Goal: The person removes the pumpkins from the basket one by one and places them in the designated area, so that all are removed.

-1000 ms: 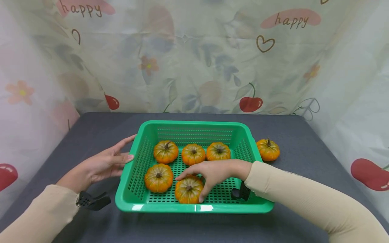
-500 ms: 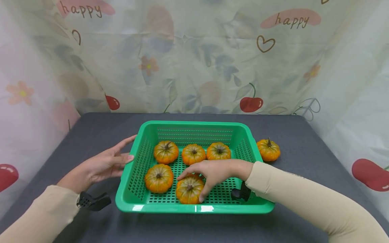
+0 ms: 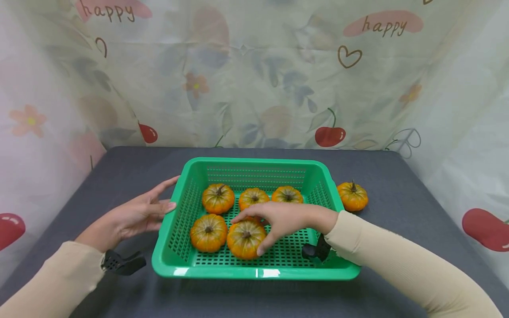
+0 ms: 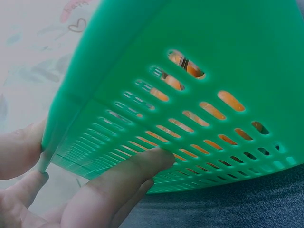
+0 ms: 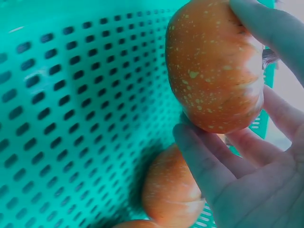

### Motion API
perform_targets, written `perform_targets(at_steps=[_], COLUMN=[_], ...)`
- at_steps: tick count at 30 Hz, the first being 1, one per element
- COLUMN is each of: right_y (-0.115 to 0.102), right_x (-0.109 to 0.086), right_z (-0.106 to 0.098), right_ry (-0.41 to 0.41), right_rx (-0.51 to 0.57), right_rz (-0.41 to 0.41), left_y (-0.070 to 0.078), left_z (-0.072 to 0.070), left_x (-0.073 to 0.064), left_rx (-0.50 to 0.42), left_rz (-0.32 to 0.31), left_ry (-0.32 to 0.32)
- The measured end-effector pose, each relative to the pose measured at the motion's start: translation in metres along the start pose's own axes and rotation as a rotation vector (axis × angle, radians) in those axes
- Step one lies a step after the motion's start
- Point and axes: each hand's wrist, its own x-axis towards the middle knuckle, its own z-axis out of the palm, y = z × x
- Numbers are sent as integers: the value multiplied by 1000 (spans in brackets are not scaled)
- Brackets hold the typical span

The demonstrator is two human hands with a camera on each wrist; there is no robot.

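Observation:
In the head view, a small orange pumpkin (image 3: 245,238) is held between the thumb and fingers of my right hand (image 3: 284,221), a little above the basket floor. The right wrist view shows this pumpkin (image 5: 216,66) raised off the mesh, with another pumpkin (image 5: 171,190) below it. My left hand (image 3: 135,216) holds the left side of the green plastic basket (image 3: 254,273), thumb at the rim. In the left wrist view, fingers (image 4: 128,175) lie against the slotted outer wall. Several more pumpkins sit inside, one of them (image 3: 208,233) at the front left.
A lone pumpkin (image 3: 352,196) stands outside the basket, by its right side. Dark cloth covers the table (image 3: 254,300). A printed curtain (image 3: 246,88) hangs behind and along both sides.
My right hand has lifted the front middle pumpkin slightly up from the basket floor, moving away from the front rim. The left hand and the basket stay in place.

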Motion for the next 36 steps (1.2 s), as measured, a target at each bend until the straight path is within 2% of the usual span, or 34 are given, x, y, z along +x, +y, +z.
perform_targets(at_steps=[14,25,33,36], right_y=[-8,-8,-10,-11], right_x=[-11,-36,-63,-74], right_z=[-9,-20,-35,-40], right_ry=[123,205,322,352], right_rx=[145,234,174,183], right_rz=[-104,-102,-68,-71], left_y=[-1,-1,0,0], left_z=[-1,0,0,0], left_x=[-1,0,-1,-1], left_rx=[-5,2,0,1], left_rz=[5,3,5,4], left_ry=[-7,3,-1,1])
